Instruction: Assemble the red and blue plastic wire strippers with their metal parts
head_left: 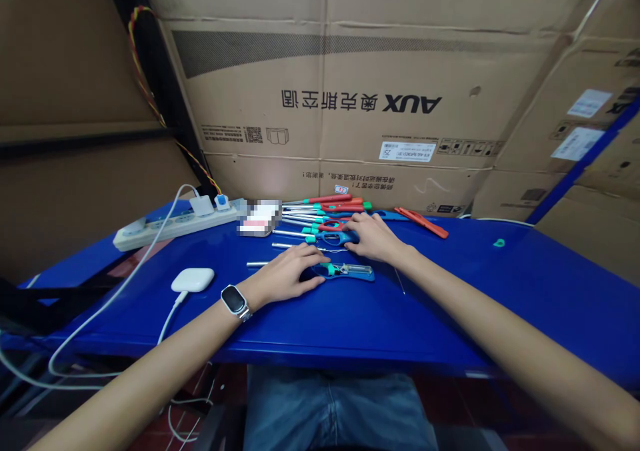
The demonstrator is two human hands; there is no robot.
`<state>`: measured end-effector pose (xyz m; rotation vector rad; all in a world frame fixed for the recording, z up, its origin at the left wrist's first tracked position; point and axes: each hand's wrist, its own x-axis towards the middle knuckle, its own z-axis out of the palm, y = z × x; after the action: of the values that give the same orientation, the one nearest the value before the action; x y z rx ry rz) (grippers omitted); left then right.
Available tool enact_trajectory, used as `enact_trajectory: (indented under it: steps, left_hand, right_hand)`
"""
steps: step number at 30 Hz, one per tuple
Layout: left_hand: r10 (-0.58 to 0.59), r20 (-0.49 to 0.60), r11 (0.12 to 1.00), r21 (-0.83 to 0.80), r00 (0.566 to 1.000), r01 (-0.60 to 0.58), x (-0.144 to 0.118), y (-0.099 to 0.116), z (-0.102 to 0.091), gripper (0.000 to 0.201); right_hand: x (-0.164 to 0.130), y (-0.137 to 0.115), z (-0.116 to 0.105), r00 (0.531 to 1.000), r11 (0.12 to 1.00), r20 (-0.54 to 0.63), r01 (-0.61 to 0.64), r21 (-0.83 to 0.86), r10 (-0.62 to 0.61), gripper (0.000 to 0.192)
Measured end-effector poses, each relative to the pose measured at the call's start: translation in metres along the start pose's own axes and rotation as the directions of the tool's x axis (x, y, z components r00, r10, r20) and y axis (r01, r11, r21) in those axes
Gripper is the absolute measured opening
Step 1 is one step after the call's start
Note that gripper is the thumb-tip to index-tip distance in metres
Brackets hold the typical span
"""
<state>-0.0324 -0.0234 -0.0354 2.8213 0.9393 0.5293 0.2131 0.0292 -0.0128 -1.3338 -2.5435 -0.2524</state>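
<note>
An opened blue long-nosed lighter [357, 274] lies on the table, its clear inner tube and green trigger exposed. My left hand [285, 274] is closed around its front part, thumb on the near side and fingers on the far side; the metal nozzle sticks out to the left. My right hand [374, 236] is bent down with curled fingers beside another blue lighter [334, 238]. Whatever its fingertips pinch is hidden. Between the hands lies a loose metal nozzle [286, 245] with a thin white wire.
Behind the hands, several red lighters [330, 199] are piled up. An orange-red casing piece [423, 222] and a small green part [499, 242] lie rightward. Leftward are a power strip [175, 224], a white earbud case [193, 279] and cables. Cardboard [350, 58] stands behind the blue table [450, 291].
</note>
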Motion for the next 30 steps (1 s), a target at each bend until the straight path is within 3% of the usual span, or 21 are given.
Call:
enact_trajectory:
  steps: [6,11,15,18,21,30]
  left_hand:
    - [0.004,-0.007,1.0,0.024,1.0,-0.004,0.0,0.005,0.0,0.035]
    - [-0.004,-0.041,1.0,0.025,0.999,0.006,0.0,0.007,0.0,0.035]
    - [-0.034,-0.208,0.999,-0.018,0.978,0.031,-0.002,0.009,-0.007,0.025]
    - [-0.036,-0.39,0.998,-0.062,0.92,0.013,-0.005,0.006,-0.015,0.009]
    - [-0.068,-0.483,0.995,-0.102,0.873,0.021,-0.006,0.0,-0.018,0.017]
    - [-0.129,-0.389,0.987,-0.137,0.912,0.081,-0.005,-0.01,-0.017,0.023]
  right_hand:
    - [0.003,-0.001,0.002,1.0,1.0,0.0,-0.005,-0.02,0.005,0.023]
    - [-0.001,0.002,-0.001,0.996,0.994,-0.082,0.027,0.107,-0.018,0.022]
    - [-0.016,0.001,-0.011,0.987,0.947,-0.162,0.061,0.316,-0.009,0.025]
    - [-0.032,-0.005,-0.014,0.992,0.861,-0.118,0.092,0.5,-0.037,0.025]
    - [-0.046,-0.012,-0.012,0.996,0.838,-0.048,0.095,0.537,-0.082,0.029]
    - [-0.051,-0.021,-0.005,0.986,0.9,0.028,0.139,0.413,-0.166,0.034]
